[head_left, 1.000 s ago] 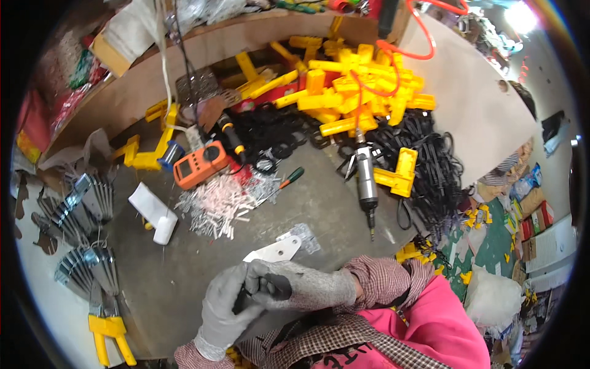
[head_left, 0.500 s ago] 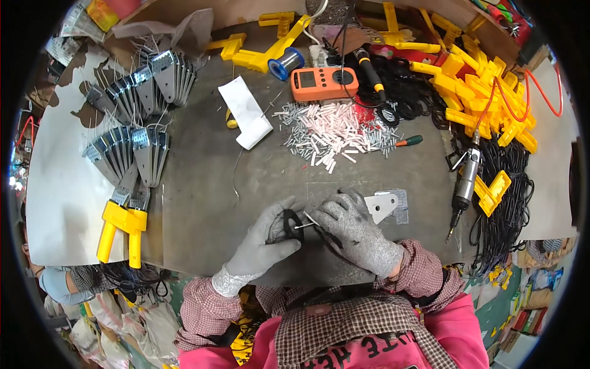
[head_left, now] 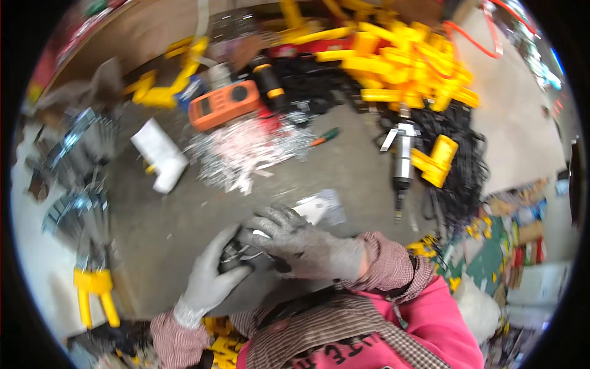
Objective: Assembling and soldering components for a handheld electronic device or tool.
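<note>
Two gloved hands meet at six o'clock: the left hand [head_left: 212, 280] cups a small dark part [head_left: 232, 257], the right hand [head_left: 304, 246] arches over it, fingers curled and pinching. Beyond, one white metal plate [head_left: 316, 208]; one orange meter [head_left: 224, 104] at eleven; one silver power driver [head_left: 402, 163] at two.

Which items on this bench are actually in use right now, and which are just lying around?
In use:
- left hand in a grey glove, gripping a small dark part
- right hand in a grey glove, fingers over the same part

Lying about:
- orange handheld meter
- heap of small pale connectors
- white folded packet
- silver pneumatic driver
- pile of yellow plastic pieces
- green-handled screwdriver
</note>
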Demonstrator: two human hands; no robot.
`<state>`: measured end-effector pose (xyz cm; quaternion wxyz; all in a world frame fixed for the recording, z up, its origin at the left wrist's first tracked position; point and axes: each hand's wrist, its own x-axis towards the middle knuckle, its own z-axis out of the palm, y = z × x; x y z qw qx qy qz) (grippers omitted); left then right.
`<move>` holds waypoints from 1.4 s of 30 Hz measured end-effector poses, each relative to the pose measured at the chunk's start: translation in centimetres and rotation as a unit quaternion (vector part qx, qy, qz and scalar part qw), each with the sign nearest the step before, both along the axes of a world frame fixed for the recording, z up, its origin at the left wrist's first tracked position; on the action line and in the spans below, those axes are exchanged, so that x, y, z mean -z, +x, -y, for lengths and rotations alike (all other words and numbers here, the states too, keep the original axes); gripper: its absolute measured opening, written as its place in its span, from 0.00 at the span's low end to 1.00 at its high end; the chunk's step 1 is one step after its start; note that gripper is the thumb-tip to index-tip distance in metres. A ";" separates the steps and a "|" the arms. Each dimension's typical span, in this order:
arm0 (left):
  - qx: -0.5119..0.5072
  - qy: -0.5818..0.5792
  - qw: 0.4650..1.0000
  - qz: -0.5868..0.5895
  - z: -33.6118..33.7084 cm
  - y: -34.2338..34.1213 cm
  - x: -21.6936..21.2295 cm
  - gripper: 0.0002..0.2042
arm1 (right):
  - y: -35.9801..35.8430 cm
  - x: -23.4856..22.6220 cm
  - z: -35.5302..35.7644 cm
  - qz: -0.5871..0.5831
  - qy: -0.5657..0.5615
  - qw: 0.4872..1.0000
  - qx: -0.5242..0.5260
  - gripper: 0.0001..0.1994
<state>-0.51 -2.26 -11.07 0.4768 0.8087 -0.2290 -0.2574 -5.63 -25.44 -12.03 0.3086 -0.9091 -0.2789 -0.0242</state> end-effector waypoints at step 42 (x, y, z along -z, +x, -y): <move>0.140 -0.112 0.896 0.406 4.1 -4.1 -8.1 0.22 | -7.6 -6.5 4.5 -0.007 0.345 0.927 -0.143 0.18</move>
